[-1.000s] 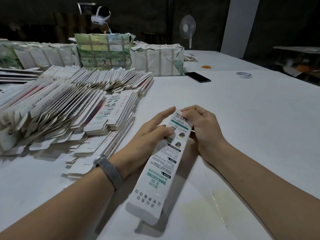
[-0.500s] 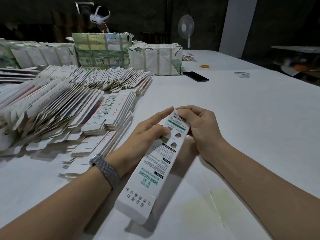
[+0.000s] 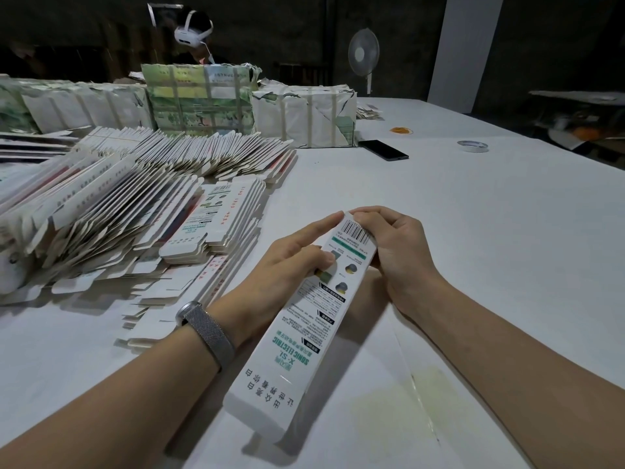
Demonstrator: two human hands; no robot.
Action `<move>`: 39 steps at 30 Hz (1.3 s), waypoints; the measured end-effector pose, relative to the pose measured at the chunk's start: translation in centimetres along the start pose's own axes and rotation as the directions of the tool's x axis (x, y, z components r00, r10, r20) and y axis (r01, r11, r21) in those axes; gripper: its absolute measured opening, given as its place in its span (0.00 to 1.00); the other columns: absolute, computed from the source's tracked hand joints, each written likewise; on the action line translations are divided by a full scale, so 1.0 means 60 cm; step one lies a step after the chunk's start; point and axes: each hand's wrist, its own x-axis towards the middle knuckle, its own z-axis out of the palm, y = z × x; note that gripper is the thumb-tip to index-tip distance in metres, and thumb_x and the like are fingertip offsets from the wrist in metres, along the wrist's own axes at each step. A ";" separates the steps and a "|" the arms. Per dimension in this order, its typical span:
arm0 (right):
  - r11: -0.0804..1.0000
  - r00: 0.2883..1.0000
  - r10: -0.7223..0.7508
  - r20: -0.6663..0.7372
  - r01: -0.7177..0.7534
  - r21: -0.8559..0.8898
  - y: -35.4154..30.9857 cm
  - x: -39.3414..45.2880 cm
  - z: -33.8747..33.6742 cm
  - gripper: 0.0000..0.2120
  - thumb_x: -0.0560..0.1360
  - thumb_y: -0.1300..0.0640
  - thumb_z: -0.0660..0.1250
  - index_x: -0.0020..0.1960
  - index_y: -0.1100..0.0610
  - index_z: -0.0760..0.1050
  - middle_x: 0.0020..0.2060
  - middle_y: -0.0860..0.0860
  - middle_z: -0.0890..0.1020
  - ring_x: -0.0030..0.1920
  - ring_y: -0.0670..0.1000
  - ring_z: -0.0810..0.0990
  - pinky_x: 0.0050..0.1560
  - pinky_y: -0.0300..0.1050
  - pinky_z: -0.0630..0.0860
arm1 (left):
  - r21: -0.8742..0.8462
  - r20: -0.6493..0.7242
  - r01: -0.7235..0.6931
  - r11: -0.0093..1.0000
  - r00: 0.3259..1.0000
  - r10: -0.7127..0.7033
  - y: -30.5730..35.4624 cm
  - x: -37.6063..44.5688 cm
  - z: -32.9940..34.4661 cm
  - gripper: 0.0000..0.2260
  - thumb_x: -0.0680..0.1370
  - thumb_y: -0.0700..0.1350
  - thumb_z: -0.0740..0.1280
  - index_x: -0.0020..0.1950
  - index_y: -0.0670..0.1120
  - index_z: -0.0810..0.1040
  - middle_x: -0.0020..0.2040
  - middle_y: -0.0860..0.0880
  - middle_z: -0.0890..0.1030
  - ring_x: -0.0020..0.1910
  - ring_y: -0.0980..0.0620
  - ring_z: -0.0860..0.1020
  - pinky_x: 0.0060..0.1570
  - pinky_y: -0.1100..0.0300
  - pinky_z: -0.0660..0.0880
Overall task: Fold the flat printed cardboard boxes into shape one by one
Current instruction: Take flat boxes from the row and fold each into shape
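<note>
Above the white counter (image 3: 473, 231), a long white toothbrush box (image 3: 304, 330) printed "SONIC ELECTRIC" and "X-S1", with a barcode at its far end, is held slanting. The left hand (image 3: 291, 262) holds its side, index finger stretched to the far end, other fingers curled on the printed face. The right hand (image 3: 395, 245) pinches the far end. Stacks of flat boxes (image 3: 135, 211) lie to the left.
</note>
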 end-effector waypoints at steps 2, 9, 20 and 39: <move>1.000 1.000 -0.003 0.001 0.003 0.010 0.000 -0.001 0.001 0.18 0.79 0.61 0.65 0.33 0.49 0.84 0.30 0.49 0.83 0.32 0.47 0.82 0.30 0.38 0.77 | 0.016 -0.004 -0.007 1.000 1.000 0.007 0.000 0.000 0.000 0.23 0.74 0.42 0.63 0.67 0.60 0.75 0.52 0.46 0.87 0.40 0.53 0.84 0.35 0.62 0.79; 0.999 1.000 -0.008 0.015 0.008 0.037 0.003 -0.003 0.002 0.17 0.79 0.58 0.64 0.35 0.50 0.84 0.31 0.49 0.83 0.32 0.47 0.82 0.31 0.39 0.77 | 0.038 -0.020 -0.021 0.999 1.000 0.022 0.000 0.002 0.001 0.24 0.73 0.42 0.63 0.68 0.58 0.74 0.48 0.45 0.87 0.39 0.52 0.84 0.36 0.62 0.79; 0.997 0.987 -0.038 0.156 0.028 0.069 0.010 -0.003 -0.001 0.11 0.70 0.54 0.65 0.43 0.51 0.86 0.37 0.51 0.85 0.37 0.48 0.83 0.34 0.38 0.77 | 0.083 -0.058 -0.032 0.996 0.998 0.037 -0.001 0.001 -0.001 0.28 0.71 0.43 0.62 0.71 0.61 0.69 0.54 0.45 0.86 0.42 0.51 0.83 0.37 0.60 0.78; 0.988 0.984 -0.077 0.160 0.054 0.142 0.024 0.003 0.000 0.03 0.77 0.60 0.67 0.50 0.54 0.78 0.42 0.54 0.84 0.42 0.55 0.83 0.47 0.59 0.73 | 0.033 -0.193 -0.107 0.994 0.975 0.112 -0.006 0.007 -0.006 0.23 0.76 0.35 0.60 0.67 0.56 0.72 0.45 0.49 0.87 0.38 0.55 0.82 0.35 0.63 0.78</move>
